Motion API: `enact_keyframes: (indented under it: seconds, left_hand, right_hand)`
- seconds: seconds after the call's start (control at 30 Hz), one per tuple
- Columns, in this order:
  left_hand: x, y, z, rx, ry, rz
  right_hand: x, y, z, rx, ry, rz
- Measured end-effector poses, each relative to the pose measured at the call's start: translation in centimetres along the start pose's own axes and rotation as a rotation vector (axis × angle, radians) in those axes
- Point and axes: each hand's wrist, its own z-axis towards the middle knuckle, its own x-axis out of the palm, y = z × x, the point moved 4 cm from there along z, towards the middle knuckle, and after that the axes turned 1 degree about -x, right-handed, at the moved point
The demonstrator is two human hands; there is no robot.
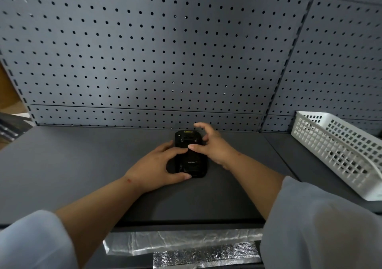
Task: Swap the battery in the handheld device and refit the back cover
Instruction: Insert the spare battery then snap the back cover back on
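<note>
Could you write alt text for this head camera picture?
Two bare hands, left hand and right hand, rest on a black handheld device lying back-up on a dark shelf; a white basket sits at right.

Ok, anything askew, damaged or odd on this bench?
Only the white basket at the right: it sits tilted, not flat. The handheld device lies face down on the bench, left hand steadying it, right hand over its top. No damage visible.

Legible markings
We read "urovo" on the back of the black handheld device [191, 159]; nothing else legible.
</note>
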Motion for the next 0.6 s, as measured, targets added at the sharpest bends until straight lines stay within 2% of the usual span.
enact_keyframes:
  seconds: [0.13, 0.23, 0.33, 0.47, 0.6]
  left_hand:
    - [0.0, 0.1, 0.1, -0.006, -0.003, -0.011]
    - [0.0, 0.3, 0.1, -0.016, -0.005, -0.015]
    - [0.1, 0.4, 0.2, -0.021, 0.000, -0.019]
    - [0.1, 0.3, 0.2, -0.015, -0.011, -0.005]
    - [0.0, 0.4, 0.1, -0.016, -0.010, -0.011]
  right_hand:
    - [-0.5, -0.1, -0.1, -0.010, -0.052, -0.179]
    - [-0.3, 0.1, -0.8, -0.113, -0.111, -0.446]
    - [-0.2, 0.4, -1.6, -0.182, -0.158, -0.605]
    - [-0.3, 1.3, -1.7, -0.219, -0.120, -0.777]
    - [-0.4, 1.8, -1.6, -0.178, -0.054, -0.835]
